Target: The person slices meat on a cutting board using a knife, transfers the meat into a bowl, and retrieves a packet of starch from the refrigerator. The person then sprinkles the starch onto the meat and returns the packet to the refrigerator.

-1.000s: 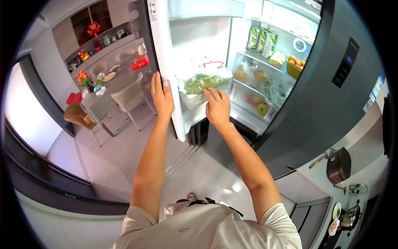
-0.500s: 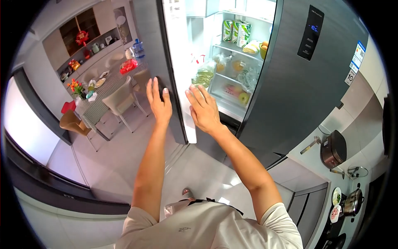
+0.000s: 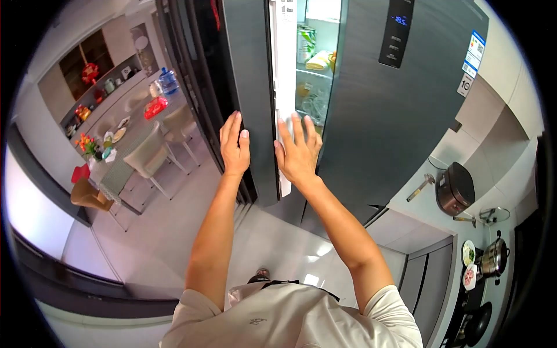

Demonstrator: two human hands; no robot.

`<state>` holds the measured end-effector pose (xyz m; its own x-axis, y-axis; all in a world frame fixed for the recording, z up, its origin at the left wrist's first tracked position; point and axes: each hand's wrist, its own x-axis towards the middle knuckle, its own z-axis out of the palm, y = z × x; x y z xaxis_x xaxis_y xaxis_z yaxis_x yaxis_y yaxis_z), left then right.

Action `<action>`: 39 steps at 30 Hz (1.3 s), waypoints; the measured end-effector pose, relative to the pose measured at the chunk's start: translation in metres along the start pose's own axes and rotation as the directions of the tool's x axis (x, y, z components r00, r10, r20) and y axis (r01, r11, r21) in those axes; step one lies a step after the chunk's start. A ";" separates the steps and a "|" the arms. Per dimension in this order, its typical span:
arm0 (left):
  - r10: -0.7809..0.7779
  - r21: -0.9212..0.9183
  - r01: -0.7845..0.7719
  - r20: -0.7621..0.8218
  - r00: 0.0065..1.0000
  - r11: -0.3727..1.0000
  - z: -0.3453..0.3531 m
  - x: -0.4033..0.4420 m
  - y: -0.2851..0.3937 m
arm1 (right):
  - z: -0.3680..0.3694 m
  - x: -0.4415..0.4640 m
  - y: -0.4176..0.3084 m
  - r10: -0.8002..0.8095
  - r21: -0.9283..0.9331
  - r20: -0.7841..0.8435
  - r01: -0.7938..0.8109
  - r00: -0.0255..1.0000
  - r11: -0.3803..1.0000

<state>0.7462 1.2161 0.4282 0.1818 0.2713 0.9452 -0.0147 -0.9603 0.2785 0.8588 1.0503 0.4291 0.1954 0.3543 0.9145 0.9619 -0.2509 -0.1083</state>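
The grey left door of the refrigerator [image 3: 249,69] stands ajar, its white inner edge turned toward me. Against the outer face of that door is my left hand [image 3: 235,152], fingers stretched upward and holding nothing. My right hand [image 3: 300,153], with its fingers spread, is raised before the door's inner edge and the gap; whether it touches the edge I cannot tell. Through the narrowed gap show a green-and-white can [image 3: 306,45], a yellowish wrapped item [image 3: 319,60] and clear plastic bags [image 3: 315,104]. The right refrigerator door [image 3: 371,127] is closed and carries a lit display panel [image 3: 397,35].
On the right counter are a dark rice cooker [image 3: 455,188], a steel pot [image 3: 494,258], two plates of food and a black pan [image 3: 478,323]. A dining table [image 3: 136,142] with chairs stands at the left, beyond a dark sliding door frame [image 3: 203,75].
The left refrigerator door has swung further toward closed, narrowing the gap to the shelves. Both hands have moved with it, slightly rightward in view. The camera view has shifted too.
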 end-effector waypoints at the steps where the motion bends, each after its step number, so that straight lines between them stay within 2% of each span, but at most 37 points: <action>1: 0.008 -0.016 -0.008 0.022 1.000 1.000 0.009 -0.002 0.002 | -0.002 -0.002 0.007 0.049 -0.050 0.010 -0.048 0.999 0.998; 6: 0.080 -0.092 -0.082 -0.021 0.997 0.992 0.057 -0.003 0.017 | -0.001 -0.013 0.046 0.117 -0.129 -0.153 -0.138 0.981 0.982; 10: 0.050 -0.199 -0.045 0.020 0.999 0.979 0.089 -0.002 0.022 | -0.004 -0.014 0.072 0.126 -0.179 -0.141 -0.151 0.982 0.972; 13: 0.133 -0.149 -0.121 0.074 0.988 0.981 0.110 0.000 0.017 | -0.008 -0.015 0.081 0.091 -0.182 -0.096 -0.107 0.991 0.977; 14: 0.114 -0.185 -0.096 0.090 0.989 0.978 0.117 -0.001 0.016 | -0.009 -0.015 0.082 0.099 -0.179 -0.096 -0.115 0.990 0.977; 18: 0.075 -0.160 -0.036 0.245 0.967 0.987 0.140 0.005 0.020 | -0.007 -0.009 0.095 0.083 -0.183 -0.081 -0.097 0.993 0.978; 22: 0.145 -0.049 -0.137 0.309 0.940 0.989 0.161 0.013 0.015 | -0.001 -0.005 0.105 0.078 -0.258 -0.049 -0.088 0.996 0.962; 27: 0.171 0.011 -0.188 0.362 0.916 0.982 0.176 0.021 0.009 | 0.005 0.004 0.110 0.111 -0.335 0.008 -0.102 0.994 0.937; 33: 0.188 0.097 -0.245 0.398 0.898 0.965 0.183 0.020 0.007 | 0.019 0.008 0.139 0.173 -0.487 0.147 -0.081 0.974 0.870; 39: 0.144 0.204 -0.285 0.517 0.844 0.937 0.191 0.027 0.011 | 0.028 0.005 0.135 0.206 -0.459 0.153 -0.115 0.967 0.881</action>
<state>0.9389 1.2005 0.4246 0.6596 0.0571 0.7494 0.1351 -0.9899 -0.0435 0.9950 1.0434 0.4078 0.4159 0.4284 0.8022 0.7372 -0.6754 -0.0215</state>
